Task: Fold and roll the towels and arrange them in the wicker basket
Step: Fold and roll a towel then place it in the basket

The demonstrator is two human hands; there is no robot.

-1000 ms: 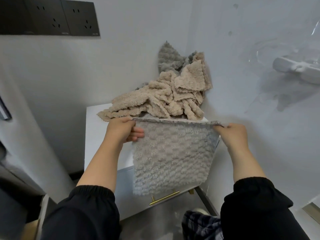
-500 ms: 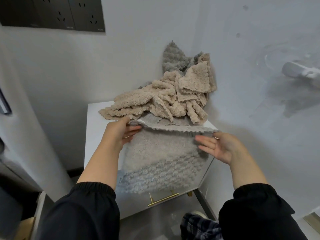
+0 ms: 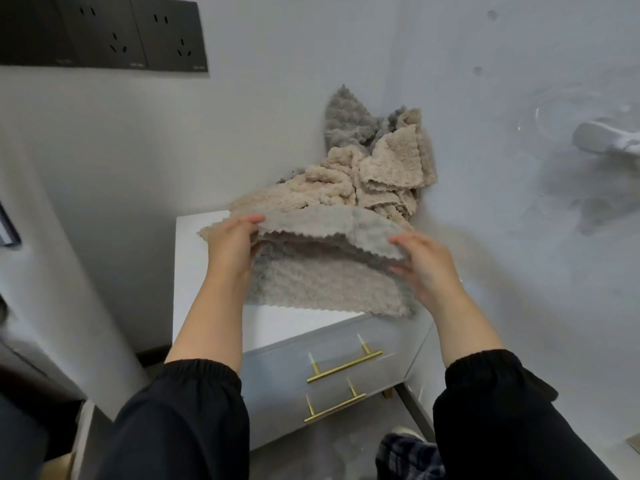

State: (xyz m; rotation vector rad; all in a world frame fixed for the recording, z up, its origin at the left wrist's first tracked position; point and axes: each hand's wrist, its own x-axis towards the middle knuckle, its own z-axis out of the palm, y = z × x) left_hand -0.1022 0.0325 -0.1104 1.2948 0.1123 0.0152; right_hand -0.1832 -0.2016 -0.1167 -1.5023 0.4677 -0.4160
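Towels show here in two lots: one grey towel (image 3: 325,285) being worked on, and a crumpled heap of towels (image 3: 367,181) behind it in the corner. The heap is mostly beige with some grey at the back, and the pieces are too tangled to count. The grey towel lies on the white surface (image 3: 194,271) between the two hands. Its far part is lifted and turned over toward the person, so a scalloped edge hangs above the lower layer. The left hand (image 3: 232,245) grips the left end of that raised flap, fingers curled round it. The right hand (image 3: 427,268) pinches the right end, thumb on top; motion blur softens its fingers. The towel's near edge reaches the surface's front right corner. Two brass drawer handles (image 3: 344,367) sit below, and three dark socket plates (image 3: 104,31) are on the wall.
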